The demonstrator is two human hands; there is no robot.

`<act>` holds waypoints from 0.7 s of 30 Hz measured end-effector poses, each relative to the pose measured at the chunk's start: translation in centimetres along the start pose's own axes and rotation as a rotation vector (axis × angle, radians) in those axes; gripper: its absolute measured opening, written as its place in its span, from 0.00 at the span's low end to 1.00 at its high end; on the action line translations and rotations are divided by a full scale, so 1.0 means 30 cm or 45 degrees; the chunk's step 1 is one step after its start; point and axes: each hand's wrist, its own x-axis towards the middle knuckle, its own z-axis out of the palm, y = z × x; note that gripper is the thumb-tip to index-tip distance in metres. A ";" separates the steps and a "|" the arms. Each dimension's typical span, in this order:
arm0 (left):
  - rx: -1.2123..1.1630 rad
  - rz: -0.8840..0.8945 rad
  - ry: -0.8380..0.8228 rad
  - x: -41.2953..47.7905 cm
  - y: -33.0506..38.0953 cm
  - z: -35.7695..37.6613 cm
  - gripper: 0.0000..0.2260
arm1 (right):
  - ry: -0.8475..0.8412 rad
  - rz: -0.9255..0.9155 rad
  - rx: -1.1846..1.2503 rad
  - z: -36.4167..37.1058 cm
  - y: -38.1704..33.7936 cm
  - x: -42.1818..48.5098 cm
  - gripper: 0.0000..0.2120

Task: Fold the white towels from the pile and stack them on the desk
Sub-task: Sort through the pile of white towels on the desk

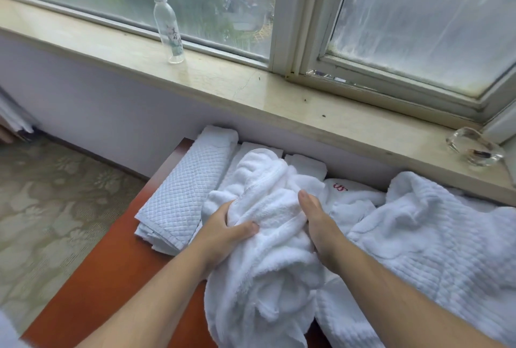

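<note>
- A crumpled towel (pixel 265 236) lies on the desk (pixel 111 278), bunched up and trailing toward the desk's near edge.
- The left hand (pixel 223 233) grips the towel's left side: fingers curled into the fabric, thumb pressed on top.
- The right hand (pixel 315 225) lies against the towel's right side with the thumb stretched straight along the cloth; its fingers are hidden under the folds, so I cannot tell whether they grip.
- Just left of the towel sits a folded stack (pixel 187 194) with a quilted top, touching it.
- More folded towels (pixel 307 165) show behind the towel, against the wall.
- Right of the towel spreads the pile (pixel 432 236), loose and rumpled; one piece near the towel carries red stitching (pixel 340 187).
- On the sill (pixel 251 79) beyond the towel stand a bottle (pixel 167 26), far left, and a glass ashtray (pixel 474 146), far right.
</note>
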 end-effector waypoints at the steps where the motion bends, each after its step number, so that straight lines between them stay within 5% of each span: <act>1: -0.031 0.026 -0.003 -0.023 0.026 0.015 0.26 | -0.013 -0.034 0.025 -0.014 -0.020 -0.024 0.38; 4: -0.063 0.131 -0.030 -0.092 0.114 0.085 0.25 | -0.004 -0.153 0.146 -0.072 -0.066 -0.106 0.30; 13: -0.094 0.347 -0.183 -0.283 0.250 0.536 0.22 | 0.296 -0.451 0.136 -0.452 -0.118 -0.492 0.31; 21: 0.009 0.503 -0.391 -0.361 0.377 1.040 0.19 | 0.776 -0.631 0.251 -0.888 -0.021 -0.764 0.11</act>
